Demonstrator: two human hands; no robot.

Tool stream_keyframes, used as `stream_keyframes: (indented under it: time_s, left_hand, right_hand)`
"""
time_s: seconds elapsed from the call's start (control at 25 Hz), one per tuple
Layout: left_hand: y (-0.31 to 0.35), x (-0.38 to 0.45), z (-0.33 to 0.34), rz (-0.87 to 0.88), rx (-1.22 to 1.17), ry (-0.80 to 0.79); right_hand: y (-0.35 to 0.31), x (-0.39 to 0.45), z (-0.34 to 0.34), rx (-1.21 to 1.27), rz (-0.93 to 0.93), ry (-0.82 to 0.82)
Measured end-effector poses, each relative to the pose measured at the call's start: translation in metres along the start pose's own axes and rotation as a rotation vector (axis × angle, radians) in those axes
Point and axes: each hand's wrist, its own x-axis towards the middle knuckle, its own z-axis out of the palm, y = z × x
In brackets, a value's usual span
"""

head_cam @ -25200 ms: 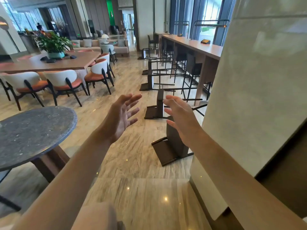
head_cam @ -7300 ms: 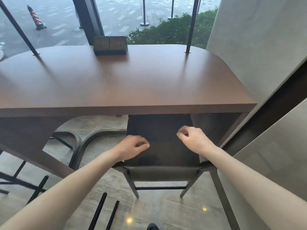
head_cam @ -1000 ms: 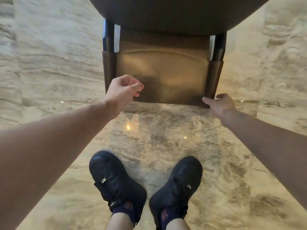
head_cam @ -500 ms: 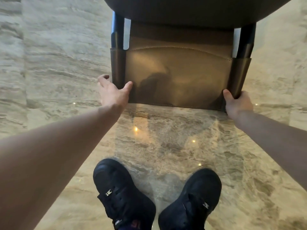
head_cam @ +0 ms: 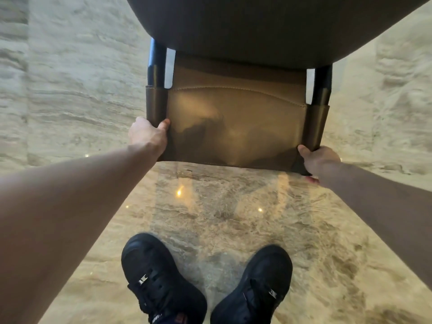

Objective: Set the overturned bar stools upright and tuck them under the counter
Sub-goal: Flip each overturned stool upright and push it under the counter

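Note:
A bar stool lies in front of me, seen from above. Its brown leather backrest point(head_cam: 236, 127) faces me, with black frame posts at both sides and the dark seat point(head_cam: 268, 26) filling the top of the view. My left hand point(head_cam: 148, 134) grips the backrest's left corner, thumb on the front face. My right hand point(head_cam: 318, 159) holds the right corner, thumb on the leather and fingers underneath. The stool's legs are out of sight.
Polished beige marble floor point(head_cam: 70, 90) surrounds the stool on both sides. My two black shoes point(head_cam: 205, 284) stand on the floor just below the backrest. The counter is not in view.
One second ago both hands were reaching toward the backrest. Half a second ago they touched its corners. Now both are closed on the corners and the backrest looks larger and nearer.

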Motion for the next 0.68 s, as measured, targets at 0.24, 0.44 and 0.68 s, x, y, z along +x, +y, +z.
stream_keyframes:
  time_s: [0.24,0.44,0.68]
  left_hand:
    - [0.028,-0.057,-0.076,-0.037,-0.056,-0.002]
    - [0.070,-0.117,-0.165,-0.041,-0.028,0.004]
    - [0.148,-0.184,-0.298,0.037,0.003,-0.072]
  right_hand:
    - [-0.004,-0.070,-0.072,-0.158,-0.136,-0.081]
    - [-0.020,-0.153,-0.163,-0.295,-0.228,-0.121]
    - [-0.065,-0.268,-0.294,-0.324,-0.202,-0.116]
